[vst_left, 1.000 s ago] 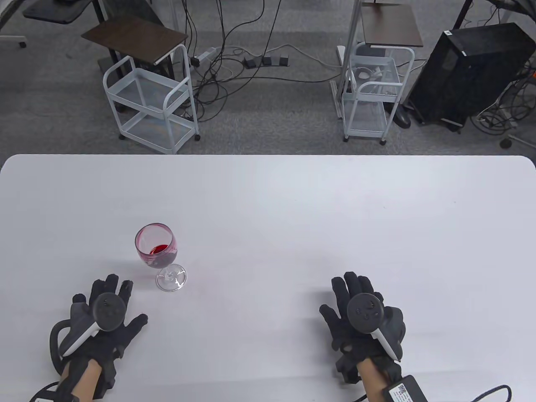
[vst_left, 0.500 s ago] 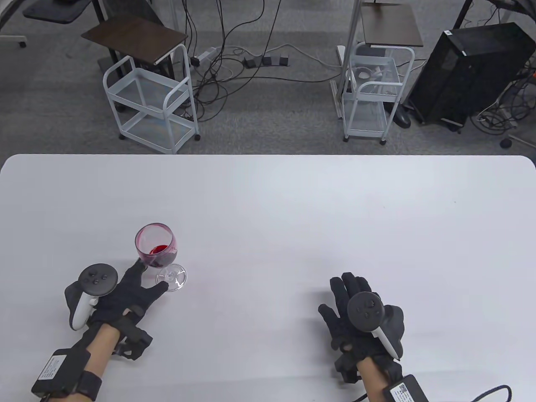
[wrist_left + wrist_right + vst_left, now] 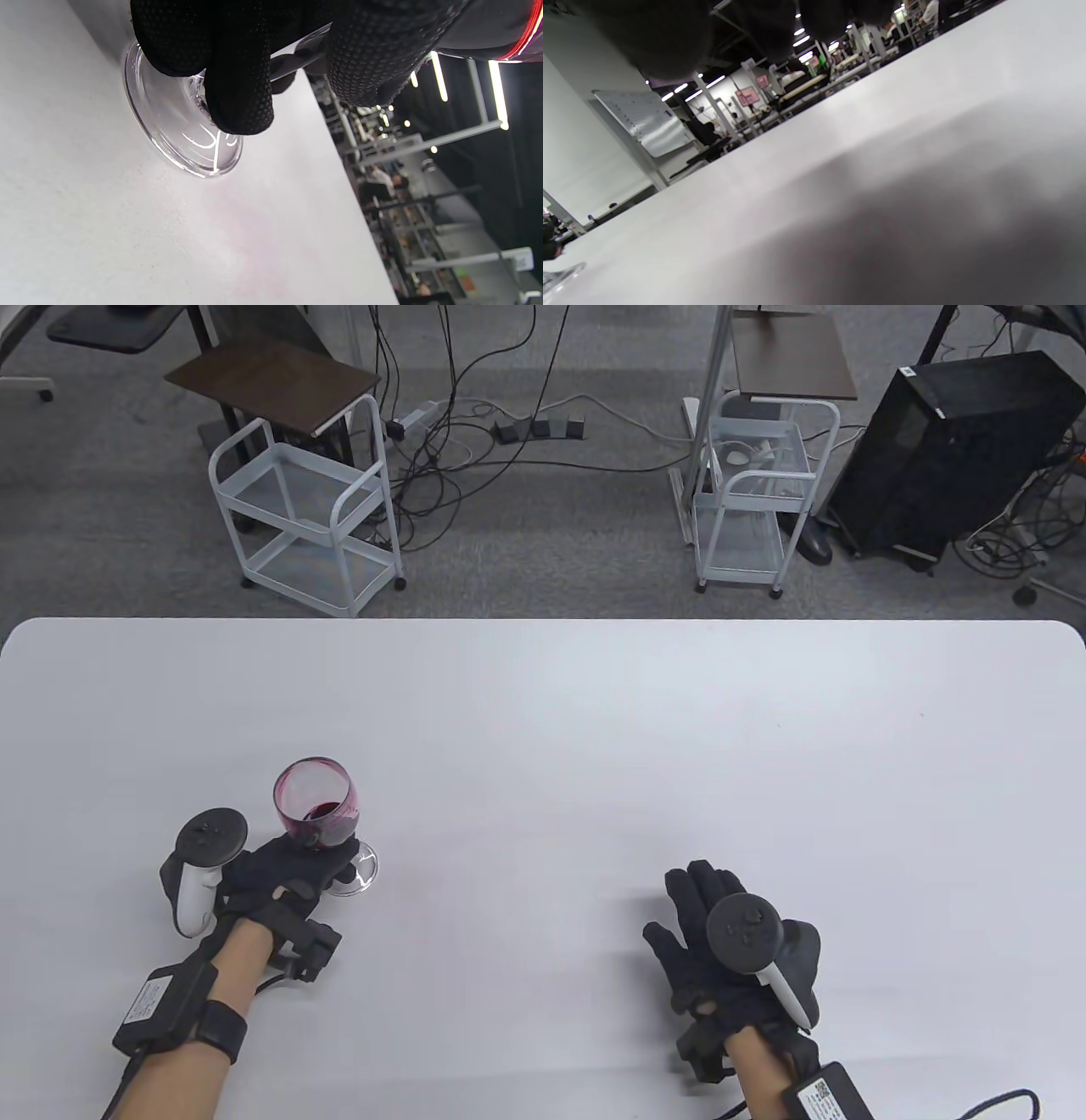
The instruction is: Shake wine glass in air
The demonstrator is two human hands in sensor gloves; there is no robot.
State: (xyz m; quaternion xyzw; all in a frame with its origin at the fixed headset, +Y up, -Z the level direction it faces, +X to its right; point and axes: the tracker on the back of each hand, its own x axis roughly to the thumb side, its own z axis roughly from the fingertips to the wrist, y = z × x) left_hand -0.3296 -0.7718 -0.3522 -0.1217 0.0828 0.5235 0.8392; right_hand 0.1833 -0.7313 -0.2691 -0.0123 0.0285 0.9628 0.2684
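Observation:
A wine glass [image 3: 315,799] with a little red wine stands upright on the white table [image 3: 594,729] at the front left. My left hand [image 3: 293,865] is wrapped around its stem just under the bowl. In the left wrist view my gloved fingers [image 3: 237,84] close around the stem above the glass's round foot [image 3: 178,135], which rests flat on the table. My right hand [image 3: 721,933] lies flat on the table at the front right, palm down, holding nothing. In the right wrist view the glass's foot [image 3: 560,273] shows at the far left edge.
Beyond the table's far edge stand two white wire carts [image 3: 305,509] [image 3: 751,487], a dark computer tower [image 3: 950,449] and loose cables on the grey carpet.
My left hand has moved forward and right from the table to the glass and closed its fingers around the stem. The glass still stands in place. My right hand has barely moved.

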